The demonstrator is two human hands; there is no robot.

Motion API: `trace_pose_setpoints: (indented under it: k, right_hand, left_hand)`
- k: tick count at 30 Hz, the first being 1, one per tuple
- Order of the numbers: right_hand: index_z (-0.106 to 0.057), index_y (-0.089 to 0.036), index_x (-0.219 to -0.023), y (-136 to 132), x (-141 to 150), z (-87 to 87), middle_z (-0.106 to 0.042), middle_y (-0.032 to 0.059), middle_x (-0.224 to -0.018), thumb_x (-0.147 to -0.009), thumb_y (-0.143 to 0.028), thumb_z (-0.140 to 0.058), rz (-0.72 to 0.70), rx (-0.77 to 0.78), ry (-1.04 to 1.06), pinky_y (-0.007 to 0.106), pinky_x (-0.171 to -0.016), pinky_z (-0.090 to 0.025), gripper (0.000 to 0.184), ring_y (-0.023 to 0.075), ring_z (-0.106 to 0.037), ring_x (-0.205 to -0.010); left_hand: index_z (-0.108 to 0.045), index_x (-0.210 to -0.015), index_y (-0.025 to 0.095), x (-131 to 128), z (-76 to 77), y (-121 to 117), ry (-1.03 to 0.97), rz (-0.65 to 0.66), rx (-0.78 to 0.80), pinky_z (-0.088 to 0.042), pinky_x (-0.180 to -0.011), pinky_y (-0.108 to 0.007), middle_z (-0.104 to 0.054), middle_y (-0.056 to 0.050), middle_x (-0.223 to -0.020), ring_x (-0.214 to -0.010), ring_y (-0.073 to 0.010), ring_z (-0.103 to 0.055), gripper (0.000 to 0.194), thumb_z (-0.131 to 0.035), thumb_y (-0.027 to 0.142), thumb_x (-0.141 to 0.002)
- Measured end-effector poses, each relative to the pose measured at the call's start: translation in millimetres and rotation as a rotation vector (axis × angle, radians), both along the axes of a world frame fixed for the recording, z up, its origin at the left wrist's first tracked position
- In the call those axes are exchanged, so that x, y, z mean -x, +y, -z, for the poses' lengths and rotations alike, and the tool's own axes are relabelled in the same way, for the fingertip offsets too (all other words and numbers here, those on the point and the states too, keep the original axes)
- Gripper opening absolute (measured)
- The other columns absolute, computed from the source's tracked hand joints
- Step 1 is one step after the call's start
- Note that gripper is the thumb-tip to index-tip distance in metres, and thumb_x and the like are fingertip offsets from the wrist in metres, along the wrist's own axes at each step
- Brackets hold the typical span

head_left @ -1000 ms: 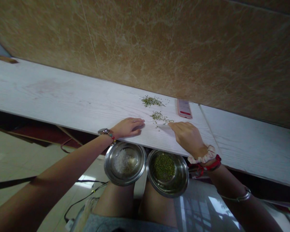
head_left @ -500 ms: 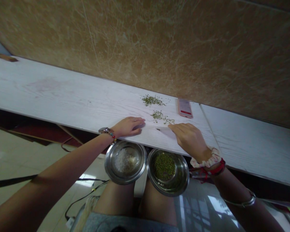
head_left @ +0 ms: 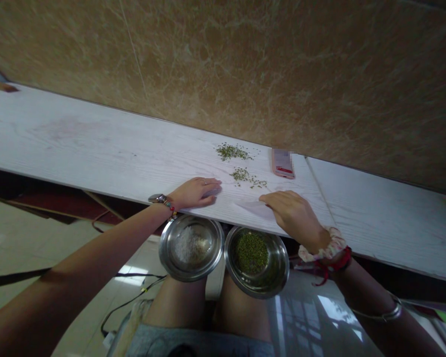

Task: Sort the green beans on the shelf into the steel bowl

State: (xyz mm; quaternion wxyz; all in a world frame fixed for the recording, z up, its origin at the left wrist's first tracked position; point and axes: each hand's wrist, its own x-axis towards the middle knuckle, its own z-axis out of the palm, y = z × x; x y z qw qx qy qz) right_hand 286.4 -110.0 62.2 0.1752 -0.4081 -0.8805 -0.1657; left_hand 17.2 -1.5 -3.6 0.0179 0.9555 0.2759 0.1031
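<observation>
My left hand (head_left: 195,192) lies flat on the white wood-grain tabletop (head_left: 152,153), fingers stretched, nothing in it. My right hand (head_left: 295,215) is closed near the front edge. Its fingers pinch a thin whitish sheet (head_left: 252,205), card or paper, angled down to the surface. Just beyond the hands are a small cluster of mung beans (head_left: 241,174) and a larger pile of mung beans (head_left: 232,151). Two steel bowls are over my thighs by the table edge. The right bowl (head_left: 280,272) contains mung beans; the left bowl (head_left: 167,263) has white grains, exact kind unclear.
A phone (head_left: 282,166) in a pink case lies right of the beans, near the brown marbled wall (head_left: 208,64). A brown object (head_left: 2,86) is at the tabletop's far left end. Black cables (head_left: 130,300) run across the tiled floor below.
My right hand has shifted slightly toward the table's front edge, and more of the whitish sheet shows. A small dark bit on the tabletop is no longer visible. My left hand stays put.
</observation>
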Motion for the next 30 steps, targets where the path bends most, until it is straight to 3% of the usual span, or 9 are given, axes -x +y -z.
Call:
trace_pose_setpoints:
  k: [13,20,24,30]
  right_hand:
    - [-0.063,-0.015,-0.091,-38,-14,-20.3,-0.072,0.0045,-0.081,-0.085,-0.006,-0.040,-0.105,0.058,0.007,0.028,-0.068,-0.049,0.026,0.0148,-0.064,-0.074]
    - [-0.062,-0.017,-0.089,-56,-10,-36.7,-0.071,0.0034,-0.079,-0.086,-0.008,-0.037,-0.136,0.049,0.008,0.026,-0.063,-0.049,0.027,0.0133,-0.064,-0.069]
    - [-0.063,-0.018,-0.094,-42,-21,-31.8,-0.073,0.0033,-0.083,-0.087,-0.010,-0.042,-0.026,-0.049,0.005,0.028,-0.068,-0.050,0.024,0.0151,-0.066,-0.074]
    - [-0.066,-0.015,-0.097,2,-48,-6.1,-0.073,0.0072,-0.086,-0.085,-0.010,-0.045,0.274,-0.177,-0.073,0.031,-0.067,-0.047,0.025,0.0196,-0.066,-0.075]
  left_hand:
    - [-0.056,-0.117,0.021,0,-4.3,-4,-0.015,0.194,-0.036,-0.042,-0.096,-0.033,-0.059,-0.006,-0.127,-0.113,-0.0187,-0.055,0.029,-0.041,0.026,-0.092]
    - [-0.050,-0.124,0.019,1,-4.0,-3,0.027,0.144,-0.034,-0.036,-0.100,-0.033,-0.048,-0.008,-0.138,-0.122,-0.0201,-0.048,0.036,-0.040,0.035,-0.093]
    - [-0.044,-0.129,0.021,1,-3.1,-1,0.060,0.044,-0.013,-0.029,-0.105,-0.036,-0.039,-0.007,-0.145,-0.131,-0.0207,-0.037,0.042,-0.040,0.040,-0.093]
    - [-0.041,-0.132,0.021,-1,-5.4,-1,0.115,-0.060,0.060,-0.022,-0.108,-0.038,-0.034,-0.006,-0.148,-0.135,-0.0216,-0.031,0.046,-0.040,0.043,-0.092]
